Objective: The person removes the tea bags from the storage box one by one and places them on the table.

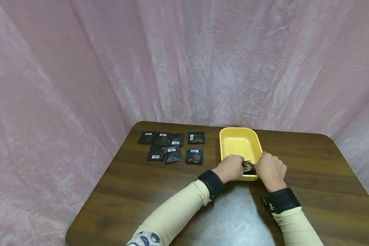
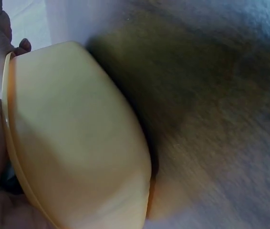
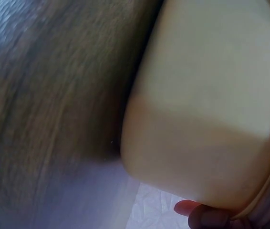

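My left hand [image 1: 232, 167] and right hand [image 1: 270, 169] are close together, fingers curled, over the near end of a yellow plastic tub [image 1: 240, 142]. Between them they grip a small dark packet [image 1: 248, 166] with a tan patch showing, low at the tub's near wall. The fists hide most of it. In the left wrist view the outer wall of the tub [image 2: 77, 129] fills the middle, with left-hand fingers [image 2: 6, 212] at its rim. The right wrist view shows the right fingers [image 3: 209, 217] by the tub's corner.
Several flat black sachets with white barcode labels lie left of the tub: a partly overlapping group [image 1: 161, 139], plus an upper single sachet [image 1: 196, 137] and a lower single sachet [image 1: 194, 156]. The brown wooden table [image 1: 123, 191] ends before a pink curtain [image 1: 203, 68].
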Action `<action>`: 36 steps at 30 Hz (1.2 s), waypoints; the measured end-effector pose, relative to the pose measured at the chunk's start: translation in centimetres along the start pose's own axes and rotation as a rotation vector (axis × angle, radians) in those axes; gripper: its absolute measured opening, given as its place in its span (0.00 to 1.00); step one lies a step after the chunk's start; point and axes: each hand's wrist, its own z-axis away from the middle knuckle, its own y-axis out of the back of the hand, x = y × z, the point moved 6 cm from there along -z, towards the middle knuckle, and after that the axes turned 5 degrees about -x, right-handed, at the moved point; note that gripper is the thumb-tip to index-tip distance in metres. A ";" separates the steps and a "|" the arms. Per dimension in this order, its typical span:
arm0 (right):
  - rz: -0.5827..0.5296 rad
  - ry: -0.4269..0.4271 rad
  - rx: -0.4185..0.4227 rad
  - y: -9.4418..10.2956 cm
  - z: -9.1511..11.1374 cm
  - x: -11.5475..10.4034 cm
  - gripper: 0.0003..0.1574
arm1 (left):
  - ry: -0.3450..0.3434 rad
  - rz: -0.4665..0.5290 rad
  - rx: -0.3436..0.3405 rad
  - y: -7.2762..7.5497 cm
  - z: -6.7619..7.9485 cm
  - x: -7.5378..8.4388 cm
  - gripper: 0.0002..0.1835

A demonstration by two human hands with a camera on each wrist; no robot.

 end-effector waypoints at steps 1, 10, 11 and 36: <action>-0.001 0.000 -0.001 0.0 0.0 0.0 0.14 | -0.001 0.003 0.005 0.1 0.0 0.0 0.09; 0.003 0.010 -0.003 0.0 -0.2 0.0 0.12 | 0.011 -0.001 0.044 0.5 0.6 0.0 0.06; 0.006 0.008 -0.006 0.0 -0.3 0.0 0.13 | 0.010 0.003 0.055 0.5 0.7 0.0 0.06; 0.014 0.005 0.032 0.1 -0.3 0.3 0.15 | -0.022 0.036 0.565 7.6 10.1 -4.6 0.11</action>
